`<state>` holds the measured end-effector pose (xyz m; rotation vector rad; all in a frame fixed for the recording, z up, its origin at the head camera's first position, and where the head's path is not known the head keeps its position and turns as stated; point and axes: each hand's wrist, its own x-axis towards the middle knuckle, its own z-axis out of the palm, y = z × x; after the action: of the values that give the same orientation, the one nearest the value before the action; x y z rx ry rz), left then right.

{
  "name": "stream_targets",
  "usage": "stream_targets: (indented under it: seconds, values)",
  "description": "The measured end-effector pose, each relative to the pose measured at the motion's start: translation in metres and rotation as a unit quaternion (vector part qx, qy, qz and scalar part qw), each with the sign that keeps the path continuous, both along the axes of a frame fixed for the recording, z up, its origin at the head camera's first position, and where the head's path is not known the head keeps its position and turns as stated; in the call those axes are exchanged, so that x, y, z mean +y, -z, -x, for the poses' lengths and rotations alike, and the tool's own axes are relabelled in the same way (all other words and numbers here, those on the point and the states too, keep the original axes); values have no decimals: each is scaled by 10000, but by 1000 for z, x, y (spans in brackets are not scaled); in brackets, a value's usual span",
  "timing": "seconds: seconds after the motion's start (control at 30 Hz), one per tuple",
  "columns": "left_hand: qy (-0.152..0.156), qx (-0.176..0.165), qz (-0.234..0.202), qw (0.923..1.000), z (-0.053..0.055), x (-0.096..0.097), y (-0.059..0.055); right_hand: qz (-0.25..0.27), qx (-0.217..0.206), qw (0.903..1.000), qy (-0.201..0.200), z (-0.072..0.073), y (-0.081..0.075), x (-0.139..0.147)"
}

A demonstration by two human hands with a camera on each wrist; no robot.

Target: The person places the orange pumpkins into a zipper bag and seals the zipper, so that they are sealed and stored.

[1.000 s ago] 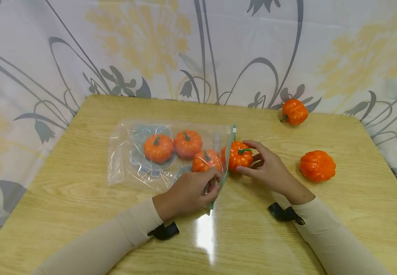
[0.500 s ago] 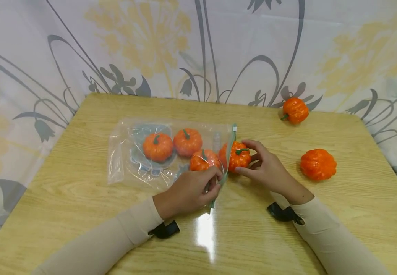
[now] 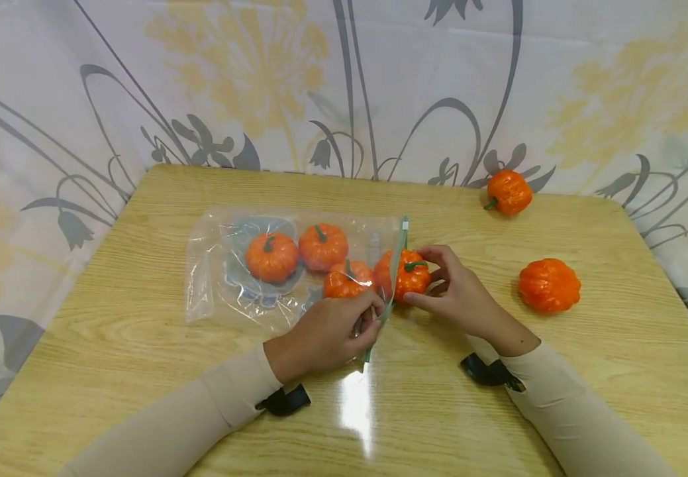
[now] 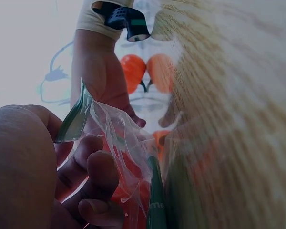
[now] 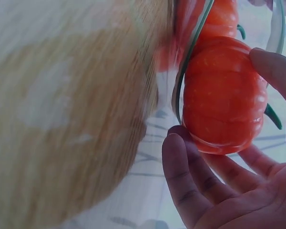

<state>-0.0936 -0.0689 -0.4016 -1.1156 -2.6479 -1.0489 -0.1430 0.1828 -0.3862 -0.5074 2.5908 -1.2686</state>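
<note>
A clear zip bag (image 3: 206, 291) with a green-edged mouth lies flat on the table, its opening facing right. Inside are a toy pumpkin (image 3: 271, 257) at the left, another pumpkin (image 3: 323, 247) beside it and a third pumpkin (image 3: 346, 279) nearer the mouth. My left hand (image 3: 326, 334) pinches the near edge of the mouth; in the left wrist view the green strip (image 4: 76, 119) is by its thumb and fingers. My right hand (image 3: 463, 298) grips an orange pumpkin (image 5: 224, 95) between thumb and fingers. This pumpkin is partly inside the mouth, its left side behind the plastic.
Two more pumpkins lie outside the bag on the wooden table (image 3: 141, 391): a pumpkin (image 3: 509, 193) near the back edge with its stem sideways, and a pumpkin (image 3: 549, 285) right of my right hand. A patterned cloth (image 3: 344, 86) hangs behind the table.
My right hand has moved slightly left, bringing its pumpkin further into the bag's mouth. The pumpkin nearest the mouth has shifted left and tilted. My left hand keeps its place.
</note>
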Motion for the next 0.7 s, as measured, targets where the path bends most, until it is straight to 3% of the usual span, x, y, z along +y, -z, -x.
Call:
stream_targets:
  seconds: [0.37,0.7]
  values:
    - [87,46,7,10000,0,-1,0,-6,-60,10000,-50,0,0,-1]
    - [13,96,96,9999,0,0,-1,67,-22,9993,-369,-1,2,1]
